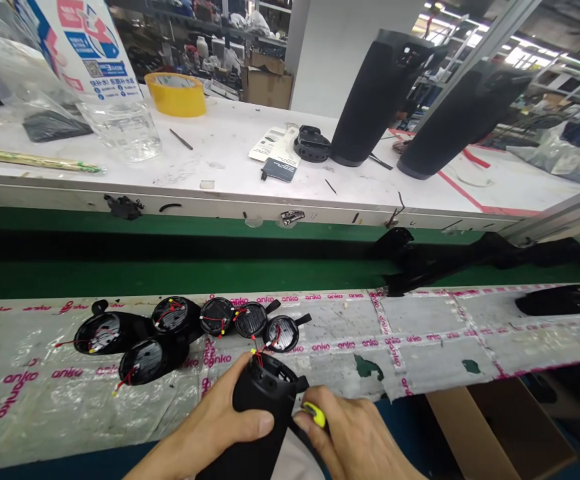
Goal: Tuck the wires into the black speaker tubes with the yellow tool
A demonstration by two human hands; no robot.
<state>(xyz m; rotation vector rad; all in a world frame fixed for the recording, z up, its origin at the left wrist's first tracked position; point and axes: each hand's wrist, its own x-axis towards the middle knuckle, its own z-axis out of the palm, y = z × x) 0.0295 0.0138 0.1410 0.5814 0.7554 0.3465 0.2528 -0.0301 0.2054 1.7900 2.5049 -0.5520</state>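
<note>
My left hand (220, 423) is wrapped round a black cylindrical speaker housing (257, 427), tilted with its open end away from me. Red wires with a yellow connector stick out of that end, and a short black strap tab shows at its right rim. In my right hand (355, 430), close beside the housing's right side, is a small tool with a yellow-green handle (315, 414); its working end is hidden. Beyond the held piece, several similar black housings (173, 315) lie grouped on the plastic-covered bench (320, 367), with wires showing in their open ends.
A white shelf (220, 153) runs across the back. On it are a water bottle (115, 87), yellow tape (176, 95), paper tags (280, 153) and two tall black cylinders (375, 100). A black piece (555, 300) lies far right; a cardboard box (470, 427) stands below.
</note>
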